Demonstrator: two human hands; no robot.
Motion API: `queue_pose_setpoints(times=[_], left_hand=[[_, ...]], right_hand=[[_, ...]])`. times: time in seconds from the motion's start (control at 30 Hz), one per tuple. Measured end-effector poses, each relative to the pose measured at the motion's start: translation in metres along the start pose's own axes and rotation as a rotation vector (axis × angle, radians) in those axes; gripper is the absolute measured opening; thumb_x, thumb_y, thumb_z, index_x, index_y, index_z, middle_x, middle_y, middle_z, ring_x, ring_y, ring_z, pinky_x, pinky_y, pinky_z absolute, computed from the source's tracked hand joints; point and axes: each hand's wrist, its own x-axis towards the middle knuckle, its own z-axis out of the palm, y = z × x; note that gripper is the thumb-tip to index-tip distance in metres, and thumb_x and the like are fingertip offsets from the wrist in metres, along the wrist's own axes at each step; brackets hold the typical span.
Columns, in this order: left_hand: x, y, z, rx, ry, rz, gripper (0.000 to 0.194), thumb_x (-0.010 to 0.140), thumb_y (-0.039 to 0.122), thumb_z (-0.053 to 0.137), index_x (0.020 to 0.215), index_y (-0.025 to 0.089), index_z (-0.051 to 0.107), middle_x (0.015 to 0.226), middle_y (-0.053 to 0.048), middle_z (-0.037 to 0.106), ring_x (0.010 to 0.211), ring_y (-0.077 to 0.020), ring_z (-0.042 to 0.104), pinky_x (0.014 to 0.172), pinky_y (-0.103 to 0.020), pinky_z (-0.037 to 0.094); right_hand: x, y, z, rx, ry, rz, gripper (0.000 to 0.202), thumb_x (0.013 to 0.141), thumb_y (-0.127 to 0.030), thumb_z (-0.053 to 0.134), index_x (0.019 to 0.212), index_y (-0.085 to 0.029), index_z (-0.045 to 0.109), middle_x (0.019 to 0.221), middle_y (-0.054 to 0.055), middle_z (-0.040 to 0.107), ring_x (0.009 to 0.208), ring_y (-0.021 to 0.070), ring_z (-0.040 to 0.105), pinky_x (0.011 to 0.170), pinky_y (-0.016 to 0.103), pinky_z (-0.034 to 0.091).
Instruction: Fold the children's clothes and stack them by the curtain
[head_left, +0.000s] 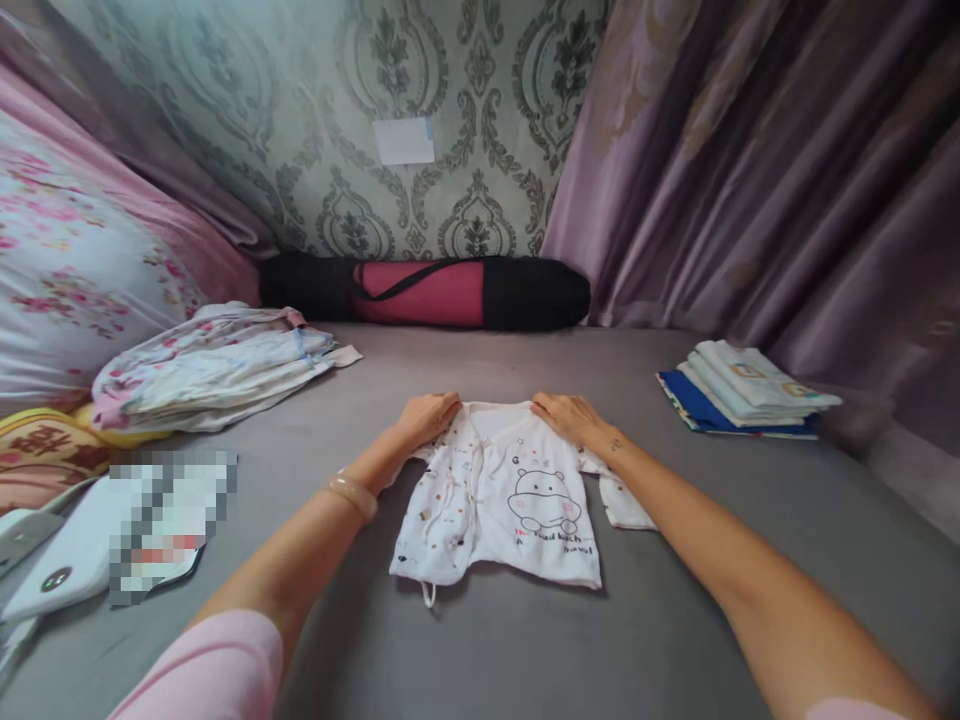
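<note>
A small white baby shirt (pixel 499 500) with a printed animal and small brown dots lies spread face up on the grey sheet (pixel 495 660). My left hand (pixel 431 418) is closed on its upper left shoulder, beside the neckline. At the upper right shoulder, my right hand (pixel 571 415) has its fingers pressed together on the cloth. One sleeve sticks out to the right, partly under my right forearm. A thin tie hangs from the lower left hem.
Loosely piled clothes (pixel 225 370) lie at the left, near a white device (pixel 82 540). Folded clothes (pixel 750 385) are stacked at the right. A black and red long bag (pixel 427 292) lies along the wall.
</note>
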Motion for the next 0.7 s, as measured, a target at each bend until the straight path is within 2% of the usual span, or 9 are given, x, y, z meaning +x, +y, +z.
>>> queue_pose_setpoints(times=[0.27,0.53,0.63,0.7], left_hand=[[0.036,-0.011,0.003,-0.060,0.046,-0.016,0.036,0.097,0.040,0.030,0.109,0.024,0.061,0.100,-0.009,0.070,0.090,-0.0223,0.065,0.070,-0.027,0.043],[0.063,-0.020,-0.001,-0.064,0.079,-0.032,0.037,0.097,0.041,0.032,0.111,0.023,0.062,0.106,-0.010,0.070,0.094,-0.0230,0.065,0.074,-0.027,0.043],[0.069,-0.021,0.001,-0.055,0.092,-0.061,0.035,0.096,0.039,0.034,0.110,0.023,0.062,0.107,-0.010,0.070,0.097,-0.0229,0.064,0.075,-0.027,0.044],[0.071,-0.022,0.004,-0.063,0.099,-0.093,0.033,0.096,0.038,0.037,0.110,0.023,0.062,0.107,-0.009,0.070,0.097,-0.0232,0.064,0.076,-0.027,0.044]], right_hand=[[0.033,0.023,-0.002,-0.024,-0.008,-0.011,0.034,0.101,-0.042,0.028,0.113,-0.024,0.054,0.105,0.009,0.070,0.092,0.0244,0.066,0.071,0.030,0.038],[0.059,0.038,-0.002,-0.018,0.040,-0.009,0.038,0.101,-0.044,0.025,0.114,-0.023,0.055,0.107,0.011,0.069,0.092,0.0242,0.065,0.072,0.031,0.039],[0.066,0.039,0.002,0.038,0.058,0.034,0.036,0.100,-0.044,0.031,0.113,-0.022,0.056,0.110,0.011,0.068,0.094,0.0234,0.063,0.074,0.030,0.039],[0.070,0.040,0.004,0.139,0.068,0.118,0.036,0.097,-0.047,0.037,0.110,-0.021,0.059,0.109,0.011,0.068,0.096,0.0232,0.062,0.076,0.029,0.040]])
